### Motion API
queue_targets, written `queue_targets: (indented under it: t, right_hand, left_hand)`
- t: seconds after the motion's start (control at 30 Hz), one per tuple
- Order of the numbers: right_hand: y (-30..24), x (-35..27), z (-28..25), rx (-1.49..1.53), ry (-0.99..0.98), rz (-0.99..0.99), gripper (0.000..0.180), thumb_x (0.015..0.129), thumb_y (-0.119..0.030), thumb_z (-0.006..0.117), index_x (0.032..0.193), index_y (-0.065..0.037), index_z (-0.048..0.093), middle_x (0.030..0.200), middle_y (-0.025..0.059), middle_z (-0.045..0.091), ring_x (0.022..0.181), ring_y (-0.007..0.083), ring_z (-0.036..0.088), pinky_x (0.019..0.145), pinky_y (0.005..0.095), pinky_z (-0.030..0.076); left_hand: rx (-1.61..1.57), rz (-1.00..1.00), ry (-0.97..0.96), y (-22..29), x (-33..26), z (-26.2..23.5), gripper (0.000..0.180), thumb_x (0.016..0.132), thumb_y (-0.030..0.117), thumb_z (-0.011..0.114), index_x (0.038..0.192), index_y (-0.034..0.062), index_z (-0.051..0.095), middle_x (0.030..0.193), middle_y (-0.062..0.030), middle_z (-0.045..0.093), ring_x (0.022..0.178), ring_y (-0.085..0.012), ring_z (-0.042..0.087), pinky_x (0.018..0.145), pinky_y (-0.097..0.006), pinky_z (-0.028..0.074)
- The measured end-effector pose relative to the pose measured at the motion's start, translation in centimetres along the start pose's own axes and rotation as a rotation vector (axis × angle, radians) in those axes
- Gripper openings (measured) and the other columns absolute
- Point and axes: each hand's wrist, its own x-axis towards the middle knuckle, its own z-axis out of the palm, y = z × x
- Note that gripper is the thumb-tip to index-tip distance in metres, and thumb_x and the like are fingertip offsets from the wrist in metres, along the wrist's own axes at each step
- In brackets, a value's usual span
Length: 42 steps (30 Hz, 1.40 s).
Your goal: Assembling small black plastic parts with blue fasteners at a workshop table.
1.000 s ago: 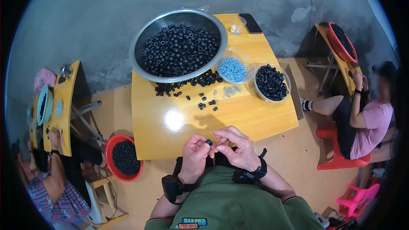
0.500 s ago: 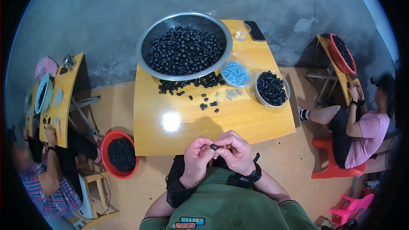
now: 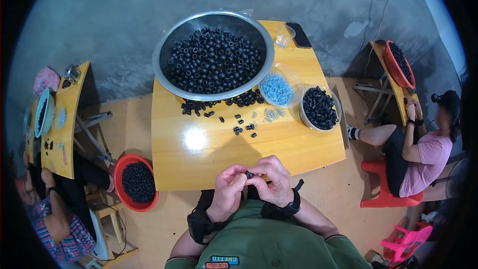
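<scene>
One part (image 3: 249, 175) lies between my fingertips: left hand (image 3: 228, 190) pinching it, fingers closed; right hand (image 3: 273, 183) curled at its right, whether gripping too I can't tell, nor its long axis

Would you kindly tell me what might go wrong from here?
The small black part in the left hand, with the right hand at it, might slip near the table edge. The loose bluish pieces beside the clear dish could scatter if brushed. The red tub on the floor might get kicked.
</scene>
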Motion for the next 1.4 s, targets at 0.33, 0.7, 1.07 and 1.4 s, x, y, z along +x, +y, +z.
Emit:
queue_targets:
  t: [0.33, 0.7, 1.07, 1.4]
  right_hand:
    - [3.8, 2.5, -2.2, -0.206, -0.127, 0.218, 0.019, 0.073, -0.002, 0.064, 0.091, 0.000, 0.058, 0.077, 0.0107, 0.053, 0.061, 0.0228, 0.053, 0.054, 0.0277, 0.044]
    - [6.9, 4.1, -0.7, -0.375, -0.177, 0.217, 0.017, 0.072, 0.001, 0.061, 0.089, -0.004, 0.058, 0.081, 0.0096, 0.054, 0.063, 0.0243, 0.056, 0.055, 0.0306, 0.045]
    - [7.8, 5.9, -2.4, -0.410, -0.177, 0.259, 0.017, 0.073, -0.001, 0.059, 0.089, -0.004, 0.055, 0.080, 0.0107, 0.052, 0.066, 0.0305, 0.056, 0.056, 0.0364, 0.047]
    - [8.5, 6.5, -0.8, -0.517, -0.187, 0.287, 0.015, 0.071, 0.000, 0.061, 0.085, -0.003, 0.057, 0.077, 0.0110, 0.054, 0.065, 0.0315, 0.056, 0.057, 0.0356, 0.046]
  left_hand:
    - [0.366, 0.095, 0.035, 0.7, 2.6, -1.0, 0.013, 0.086, 0.007, 0.051, 0.098, -0.0004, 0.051, 0.082, -0.0075, 0.058, 0.073, -0.0141, 0.057, 0.069, -0.026, 0.046]
    - [0.480, 0.062, 0.045, 0.5, 3.4, -2.5, 0.017, 0.083, 0.005, 0.056, 0.098, -0.0013, 0.053, 0.085, -0.0084, 0.059, 0.071, -0.0123, 0.057, 0.066, -0.023, 0.046]
    - [0.611, 0.134, 0.059, 0.4, 4.2, -2.8, 0.017, 0.082, -0.001, 0.055, 0.099, -0.0012, 0.058, 0.080, -0.0037, 0.055, 0.068, -0.0098, 0.055, 0.062, -0.020, 0.045]
    - [0.698, 0.131, 0.088, -0.5, 4.1, -2.7, 0.022, 0.081, -0.004, 0.053, 0.103, -0.0019, 0.055, 0.081, -0.0035, 0.054, 0.066, -0.0088, 0.053, 0.061, -0.020, 0.045]
